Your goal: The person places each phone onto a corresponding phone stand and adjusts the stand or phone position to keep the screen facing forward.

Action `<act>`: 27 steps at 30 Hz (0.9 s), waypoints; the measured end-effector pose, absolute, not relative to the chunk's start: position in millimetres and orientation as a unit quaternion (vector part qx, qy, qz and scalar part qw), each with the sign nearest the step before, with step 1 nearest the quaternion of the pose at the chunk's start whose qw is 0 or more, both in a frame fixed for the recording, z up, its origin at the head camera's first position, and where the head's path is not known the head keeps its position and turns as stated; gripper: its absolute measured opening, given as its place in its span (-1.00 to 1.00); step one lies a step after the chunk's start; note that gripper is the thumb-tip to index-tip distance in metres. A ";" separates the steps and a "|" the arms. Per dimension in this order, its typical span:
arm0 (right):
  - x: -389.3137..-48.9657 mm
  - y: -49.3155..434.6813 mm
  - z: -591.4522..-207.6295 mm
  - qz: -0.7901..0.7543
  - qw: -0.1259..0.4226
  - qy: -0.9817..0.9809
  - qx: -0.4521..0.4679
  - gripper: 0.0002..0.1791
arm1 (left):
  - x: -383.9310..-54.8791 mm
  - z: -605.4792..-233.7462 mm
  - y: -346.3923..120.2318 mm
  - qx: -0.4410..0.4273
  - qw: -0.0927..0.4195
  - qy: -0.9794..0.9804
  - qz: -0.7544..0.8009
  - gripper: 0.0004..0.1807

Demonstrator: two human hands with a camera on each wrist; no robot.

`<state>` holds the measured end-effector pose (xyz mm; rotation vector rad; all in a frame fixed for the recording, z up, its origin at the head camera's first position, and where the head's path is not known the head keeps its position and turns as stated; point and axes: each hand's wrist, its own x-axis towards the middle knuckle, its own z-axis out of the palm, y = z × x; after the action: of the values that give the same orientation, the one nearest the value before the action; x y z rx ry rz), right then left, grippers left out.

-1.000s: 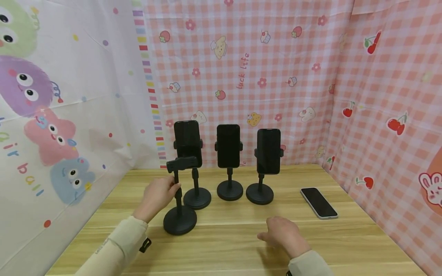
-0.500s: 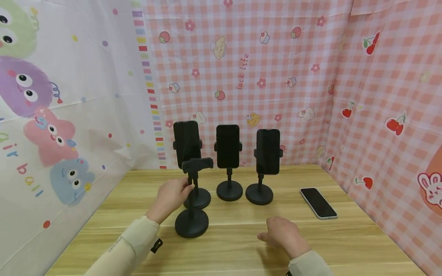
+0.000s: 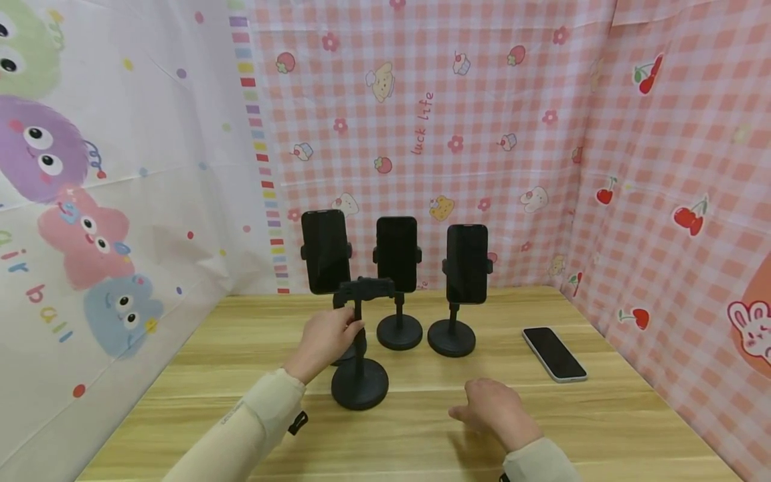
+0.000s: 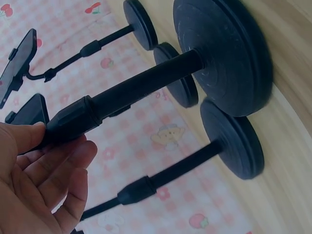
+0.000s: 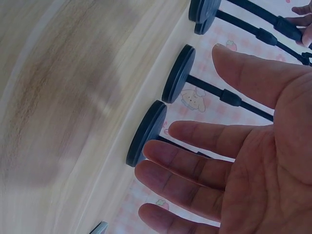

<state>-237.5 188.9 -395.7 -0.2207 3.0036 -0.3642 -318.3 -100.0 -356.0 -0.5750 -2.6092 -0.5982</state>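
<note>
My left hand (image 3: 326, 339) pinches the upper pole of a black phone stand (image 3: 359, 384) with an unfilled clamp (image 3: 366, 289) on top. In the left wrist view, thumb and fingers close around the collar of this stand (image 4: 146, 83). Whether its round base touches the table cannot be told. My right hand (image 3: 490, 410) hovers over the front right of the table, holding nothing. The right wrist view shows that palm (image 5: 263, 170) with fingers extended and apart. Behind stand three more stands, each bearing a black phone: left phone (image 3: 326, 251), middle phone (image 3: 397, 253), right phone (image 3: 467, 263).
A phone with a pale edge (image 3: 555, 354) lies face up on the right of the wooden table (image 3: 421, 442). Pink checked cloth (image 3: 482, 100) hangs behind and to the right. White cartoon-printed cloth (image 3: 181, 134) hangs on the left.
My left hand has carried the phone stand rightward, from left of the left phone's stand to in front of the gap beside the middle one. The right hand has stayed in place.
</note>
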 end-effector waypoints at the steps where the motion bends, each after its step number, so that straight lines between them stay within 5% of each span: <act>1: -237.4 189.2 -395.8 -0.120 0.053 0.989 -0.073 -0.46 | -319.4 -356.3 -97.5 -0.211 0.201 -0.932 -0.215 -0.75; 27: -239.1 193.2 -397.3 -0.123 0.064 0.988 -0.065 -0.44 | -344.1 -355.5 -48.5 -0.212 0.167 -0.929 -0.254 -0.79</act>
<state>-239.1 193.2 -397.3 -0.1957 2.9842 -0.3708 -344.1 -48.5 -355.5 -0.6036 -2.6441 -0.7220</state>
